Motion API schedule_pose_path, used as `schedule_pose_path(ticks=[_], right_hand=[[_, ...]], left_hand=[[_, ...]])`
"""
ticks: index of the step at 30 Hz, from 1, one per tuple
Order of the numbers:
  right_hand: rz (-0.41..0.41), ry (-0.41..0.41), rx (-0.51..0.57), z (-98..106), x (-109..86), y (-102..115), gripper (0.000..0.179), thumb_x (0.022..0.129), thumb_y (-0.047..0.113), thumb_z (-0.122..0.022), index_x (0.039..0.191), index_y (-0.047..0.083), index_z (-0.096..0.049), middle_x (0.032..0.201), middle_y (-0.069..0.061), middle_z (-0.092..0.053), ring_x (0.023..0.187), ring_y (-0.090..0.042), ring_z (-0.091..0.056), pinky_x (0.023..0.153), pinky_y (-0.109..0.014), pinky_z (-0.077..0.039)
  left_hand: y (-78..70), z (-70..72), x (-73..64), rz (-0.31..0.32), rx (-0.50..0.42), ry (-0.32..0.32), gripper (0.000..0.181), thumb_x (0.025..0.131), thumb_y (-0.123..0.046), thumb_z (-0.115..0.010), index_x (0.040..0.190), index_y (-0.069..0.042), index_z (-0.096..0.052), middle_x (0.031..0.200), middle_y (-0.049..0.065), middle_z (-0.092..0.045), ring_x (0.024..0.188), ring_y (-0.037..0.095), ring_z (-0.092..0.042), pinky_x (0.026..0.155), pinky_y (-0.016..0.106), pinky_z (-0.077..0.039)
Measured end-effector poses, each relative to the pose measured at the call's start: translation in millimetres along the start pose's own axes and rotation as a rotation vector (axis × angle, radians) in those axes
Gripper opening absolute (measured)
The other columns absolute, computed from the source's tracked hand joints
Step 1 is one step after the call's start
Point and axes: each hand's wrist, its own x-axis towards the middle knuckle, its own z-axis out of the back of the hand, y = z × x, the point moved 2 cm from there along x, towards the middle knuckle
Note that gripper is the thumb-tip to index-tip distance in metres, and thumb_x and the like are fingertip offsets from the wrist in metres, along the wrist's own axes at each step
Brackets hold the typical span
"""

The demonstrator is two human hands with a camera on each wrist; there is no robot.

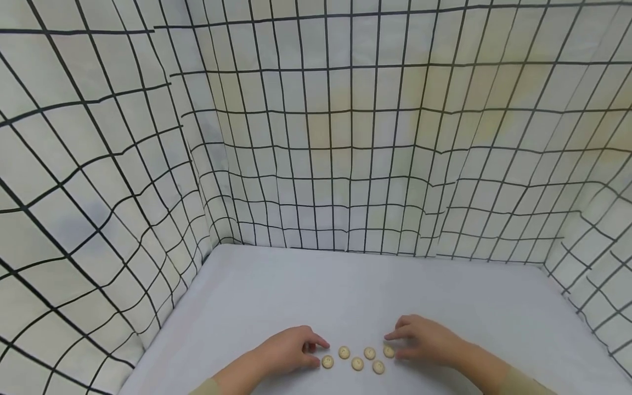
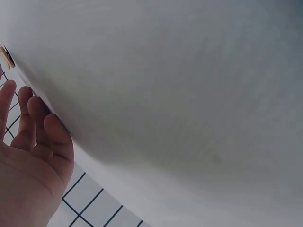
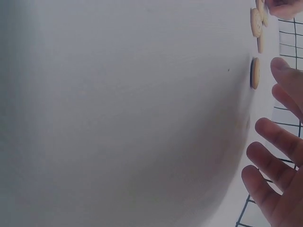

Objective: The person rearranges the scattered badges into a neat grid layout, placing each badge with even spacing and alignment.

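Observation:
Several round tan discs, with small marks on their faces, lie flat in a loose two-row cluster on the white table. My left hand [image 1: 290, 351] is at the cluster's left side, its thumb tip right by the leftmost disc [image 1: 327, 361] and its index finger stretched over the table. On the other side is my right hand [image 1: 424, 343], thumb and index finger apart around the rightmost disc [image 1: 388, 351]. The right wrist view shows a disc [image 3: 255, 73] just off the fingertips, with a dark underside. In the left wrist view the fingers [image 2: 59, 130] are loosely bent and hold nothing.
The white tabletop [image 1: 345, 291] reaches back to a white wall with a black grid [image 1: 326, 164]. Similar gridded walls stand at left [image 1: 89, 181] and right [image 1: 602, 263]. Between the hands lie other discs [image 1: 357, 364].

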Motion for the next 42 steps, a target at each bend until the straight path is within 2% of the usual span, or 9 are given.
schedule_pose_path(ticks=[7,14,20,23,28,42], right_hand=[[-0.001,0.027,0.016,-1,6.7,6,0.032,0.081,0.047,-0.077,0.111,0.034,-0.075,0.095,0.021,-0.056,0.087,0.001,-0.051,0.077,-0.028,-0.048],[0.010,0.056,0.017,-4,9.7,1,0.033,0.080,0.049,-0.077,0.111,0.038,-0.074,0.095,0.022,-0.054,0.086,0.001,-0.048,0.075,-0.028,-0.047],[0.011,0.074,0.026,-4,11.9,0,0.033,0.079,0.047,-0.078,0.110,0.037,-0.075,0.094,0.023,-0.053,0.084,0.003,-0.048,0.076,-0.027,-0.047],[0.005,0.085,0.024,-4,13.1,1,0.031,0.080,0.045,-0.079,0.110,0.037,-0.075,0.094,0.023,-0.053,0.085,0.002,-0.048,0.076,-0.028,-0.047],[-0.013,0.097,0.017,-6,13.9,-1,0.029,0.079,0.042,-0.080,0.108,0.038,-0.076,0.093,0.023,-0.052,0.084,0.003,-0.048,0.076,-0.028,-0.047],[0.018,0.109,0.030,-5,16.8,-3,0.029,0.078,0.045,-0.080,0.106,0.038,-0.076,0.092,0.023,-0.053,0.083,0.002,-0.047,0.076,-0.028,-0.047]], left_hand=[[-1.3,-1.7,4.2,-0.043,0.074,0.011,0.032,0.082,-0.027,-0.081,0.113,-0.030,-0.075,0.084,-0.016,-0.052,0.073,0.000,-0.047,0.068,0.022,-0.042],[-5.6,-4.0,5.6,-0.082,0.143,0.010,0.032,0.081,-0.028,-0.082,0.112,-0.031,-0.076,0.085,-0.018,-0.053,0.077,-0.002,-0.048,0.070,0.021,-0.043],[-7.6,-5.7,7.6,-0.069,0.185,0.011,0.031,0.081,-0.028,-0.081,0.112,-0.033,-0.076,0.086,-0.019,-0.053,0.078,-0.002,-0.048,0.071,0.022,-0.044],[-7.8,-5.9,7.2,-0.063,0.193,0.011,0.031,0.081,-0.029,-0.081,0.111,-0.033,-0.076,0.086,-0.019,-0.053,0.079,-0.002,-0.049,0.071,0.022,-0.044],[-9.2,-4.8,5.7,-0.096,0.200,0.011,0.030,0.082,-0.029,-0.081,0.111,-0.032,-0.076,0.086,-0.018,-0.054,0.078,-0.002,-0.048,0.071,0.021,-0.043],[-6.8,-7.4,7.9,-0.121,0.206,0.002,0.029,0.082,-0.028,-0.081,0.111,-0.032,-0.077,0.083,-0.019,-0.053,0.075,-0.002,-0.046,0.069,0.020,-0.042]])
